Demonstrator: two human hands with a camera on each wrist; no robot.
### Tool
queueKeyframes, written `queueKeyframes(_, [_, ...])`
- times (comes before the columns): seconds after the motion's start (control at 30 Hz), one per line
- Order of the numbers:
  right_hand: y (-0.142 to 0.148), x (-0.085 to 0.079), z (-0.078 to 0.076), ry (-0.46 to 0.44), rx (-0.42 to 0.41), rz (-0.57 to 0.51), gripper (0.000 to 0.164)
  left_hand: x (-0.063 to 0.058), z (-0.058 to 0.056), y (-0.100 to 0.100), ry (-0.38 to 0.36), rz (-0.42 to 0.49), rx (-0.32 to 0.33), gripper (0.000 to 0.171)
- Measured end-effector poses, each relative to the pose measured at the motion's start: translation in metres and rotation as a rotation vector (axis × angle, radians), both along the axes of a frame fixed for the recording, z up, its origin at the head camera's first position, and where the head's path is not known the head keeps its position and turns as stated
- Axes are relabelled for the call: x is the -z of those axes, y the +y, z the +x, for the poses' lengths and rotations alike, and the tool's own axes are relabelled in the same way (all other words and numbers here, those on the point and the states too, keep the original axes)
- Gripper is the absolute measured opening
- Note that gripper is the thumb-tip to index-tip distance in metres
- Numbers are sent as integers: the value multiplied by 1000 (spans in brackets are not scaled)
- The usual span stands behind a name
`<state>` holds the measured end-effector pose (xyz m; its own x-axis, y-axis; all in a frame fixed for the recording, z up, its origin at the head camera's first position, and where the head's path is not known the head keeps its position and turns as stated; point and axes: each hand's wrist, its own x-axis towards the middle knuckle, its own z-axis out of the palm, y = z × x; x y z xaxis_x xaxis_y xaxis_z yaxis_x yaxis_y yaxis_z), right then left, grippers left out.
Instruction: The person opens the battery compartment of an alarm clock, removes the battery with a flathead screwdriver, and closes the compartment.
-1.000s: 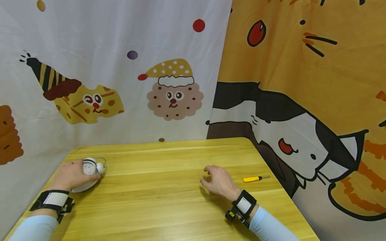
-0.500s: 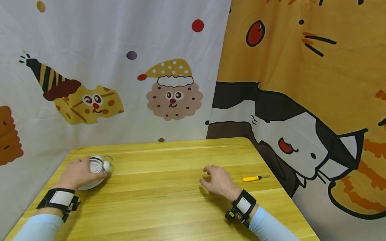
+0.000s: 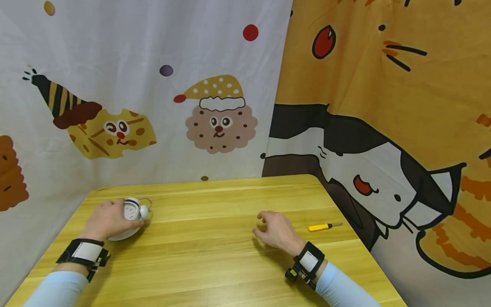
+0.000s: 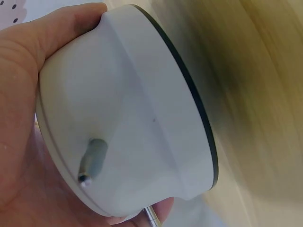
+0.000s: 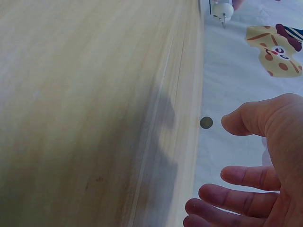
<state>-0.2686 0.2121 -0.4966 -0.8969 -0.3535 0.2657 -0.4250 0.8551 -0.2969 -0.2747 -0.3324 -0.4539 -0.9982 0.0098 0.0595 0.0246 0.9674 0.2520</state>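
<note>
My left hand (image 3: 105, 221) grips a white twin-bell alarm clock (image 3: 131, 209) at the left of the table, thumb on one side and fingers on the other. The clock's printed back faces up, and a round white bell and a thin wire handle stick out at its far right. In the left wrist view, the white clock body (image 4: 118, 104) has a dark rim turned toward the tabletop and a small metal foot; its dial is hidden. Right of the table's middle, my right hand (image 3: 279, 230) hovers with relaxed, slightly bent fingers and holds nothing.
A screwdriver (image 3: 319, 227) with a yellow handle lies to the right of my right hand, its tip pointing right. The wood-grain table (image 3: 215, 264) ends at a cartoon-printed curtain (image 3: 215, 38) behind and on the sides.
My left hand has slid to the right with the alarm clock in its grip. The right hand and the screwdriver stay where they were.
</note>
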Motion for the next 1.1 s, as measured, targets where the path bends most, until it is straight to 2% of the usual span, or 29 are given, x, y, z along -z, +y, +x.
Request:
queueKeyframes(0.37, [-2,1,2,28,-10,-22,41,2,0,14,20,-1,30,119])
queueKeyframes(0.8, [-5,2,1,23,-21,-17,42,0,-4,32,24,13,55,115])
queueKeyframes(1.1, [-6,6,2,0,-19,-19,41,4,-5,44,33,13,74,115])
